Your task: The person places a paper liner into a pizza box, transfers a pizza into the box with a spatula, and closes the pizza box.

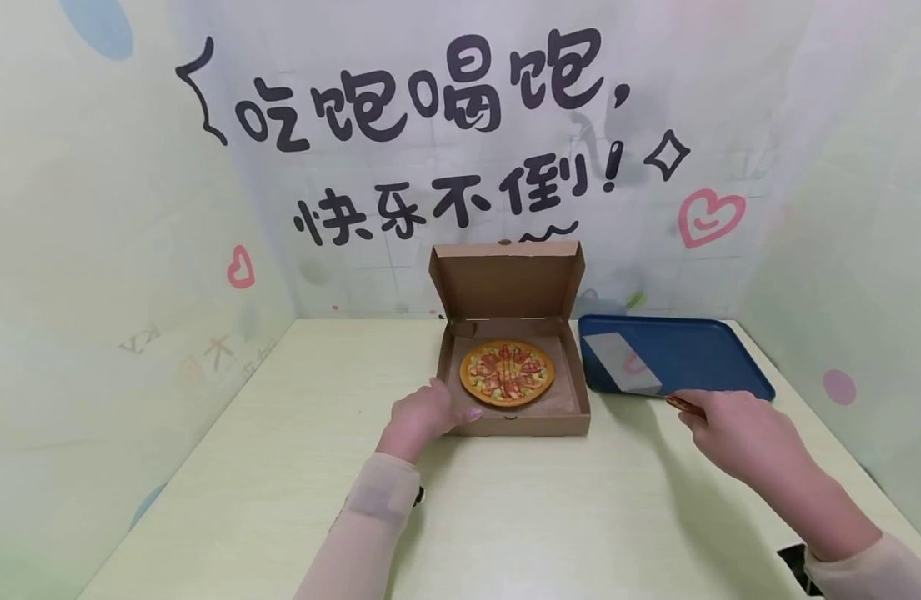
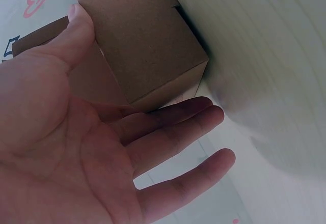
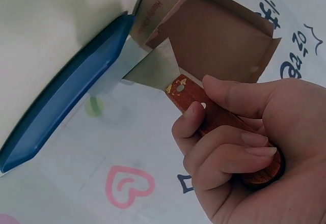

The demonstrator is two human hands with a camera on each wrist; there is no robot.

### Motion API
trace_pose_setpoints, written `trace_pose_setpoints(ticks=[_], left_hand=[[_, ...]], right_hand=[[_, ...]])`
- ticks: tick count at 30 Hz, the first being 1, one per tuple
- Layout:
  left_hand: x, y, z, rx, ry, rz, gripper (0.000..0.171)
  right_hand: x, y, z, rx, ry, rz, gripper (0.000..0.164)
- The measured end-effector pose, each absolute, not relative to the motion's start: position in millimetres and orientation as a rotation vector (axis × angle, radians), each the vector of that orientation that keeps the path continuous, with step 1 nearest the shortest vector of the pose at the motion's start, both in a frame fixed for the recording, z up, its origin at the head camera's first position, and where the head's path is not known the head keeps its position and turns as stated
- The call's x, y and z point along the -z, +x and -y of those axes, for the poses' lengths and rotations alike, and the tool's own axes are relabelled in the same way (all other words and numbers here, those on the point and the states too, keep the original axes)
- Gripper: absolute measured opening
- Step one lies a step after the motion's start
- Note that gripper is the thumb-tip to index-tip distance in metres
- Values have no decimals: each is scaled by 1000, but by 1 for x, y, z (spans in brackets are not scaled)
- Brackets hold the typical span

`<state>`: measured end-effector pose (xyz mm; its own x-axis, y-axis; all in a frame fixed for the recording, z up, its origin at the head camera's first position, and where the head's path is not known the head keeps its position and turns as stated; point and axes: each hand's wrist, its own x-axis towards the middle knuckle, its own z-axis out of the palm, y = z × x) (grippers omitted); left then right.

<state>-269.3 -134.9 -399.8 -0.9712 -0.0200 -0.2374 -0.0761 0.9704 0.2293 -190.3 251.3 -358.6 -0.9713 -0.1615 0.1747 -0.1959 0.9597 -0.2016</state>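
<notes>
A round pizza (image 1: 508, 372) with red and green toppings lies in an open cardboard pizza box (image 1: 528, 426), whose lid stands up at the back. My left hand (image 1: 424, 412) is at the box's front left corner. In the left wrist view its thumb rests along the cardboard edge (image 2: 153, 46), and the other fingers (image 2: 175, 137) extend loosely below the corner. To the right, my right hand (image 1: 745, 429) grips the wooden handle (image 3: 219, 114) of a spatula (image 1: 623, 363). Its flat metal blade (image 3: 157, 67) points left, over the blue tray (image 1: 703, 358).
The tray is right beside the box, near the back wall (image 1: 370, 287). Printed fabric walls with lettering and hearts enclose the pale tabletop (image 1: 310, 400) at the back and sides.
</notes>
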Motion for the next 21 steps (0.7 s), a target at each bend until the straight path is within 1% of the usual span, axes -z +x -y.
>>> trace_pose_setpoints(ticks=[13,21], left_hand=[[399,-270,134,-341,-69,-2882,113],[399,-269,134,-339,-72,-2881,113]], right_hand=[[370,-213,-257,-374,177,3003,22],[380,-230,-262,-385,87,3066,30]])
